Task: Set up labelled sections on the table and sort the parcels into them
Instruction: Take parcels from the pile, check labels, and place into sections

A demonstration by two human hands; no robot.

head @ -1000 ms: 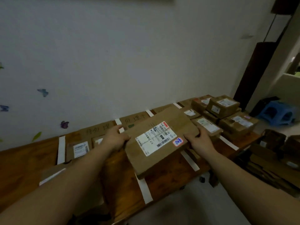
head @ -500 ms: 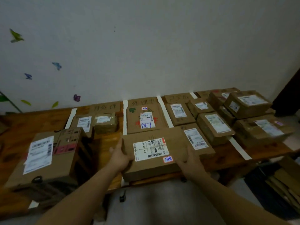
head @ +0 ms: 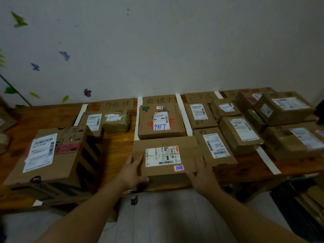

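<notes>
— What are your hands on?

— Both hold one flat parcel (head: 166,158). My left hand (head: 133,171) grips its left edge, thumb on top and fingers curled under the near corner. My right hand (head: 201,176) grips the near right corner, fingers over the top and thumb along the front edge.

— And where is that parcel?

— At the front edge of the table (head: 119,148), in the middle section, between two white tape strips (head: 182,114). Its far edge is just beside the box marked 9817 (head: 160,120), which sits behind it. Whether it lies flat on the wood I cannot tell. Its white shipping label faces up, and a small red-edged sticker (head: 179,167) is near my right thumb.

— How are the sections marked?

— Handwritten cardboard signs (head: 158,99) lie along the wall (head: 175,50), one at the head of each section.

— What is in the others?

— The left section has two small parcels (head: 93,120) side by side at the back. The section to the right has several parcels (head: 213,146), the nearest just beside my parcel's right edge. Past another tape strip, more boxes (head: 284,107) are stacked. A big box (head: 52,153) with a long white label stands towards the table's left end. Butterfly stickers (head: 64,55) dot the wall.
</notes>
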